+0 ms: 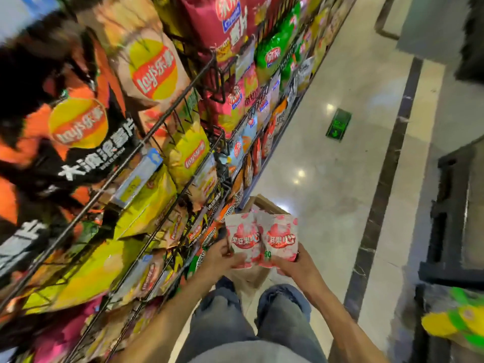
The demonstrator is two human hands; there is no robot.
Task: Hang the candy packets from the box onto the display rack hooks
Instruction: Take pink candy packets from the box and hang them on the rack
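Note:
Two pink-and-white candy packets are held side by side over my knees. My left hand (pixel 222 255) grips the left candy packet (pixel 242 238) from its lower left edge. My right hand (pixel 293 263) grips the right candy packet (pixel 281 238) from below. Behind and under them the cardboard box (pixel 264 204) stands on the floor, its contents hidden by the packets. The wire display rack (pixel 167 158) fills the left side, packed with chip bags.
Large chip bags (pixel 152 69) hang close to my head on the upper left. A polished floor aisle (pixel 327 158) runs ahead on the right, with a green floor sign (pixel 338 124). A black shelf unit (pixel 455 218) and a yellow-green bag (pixel 455 318) are at right.

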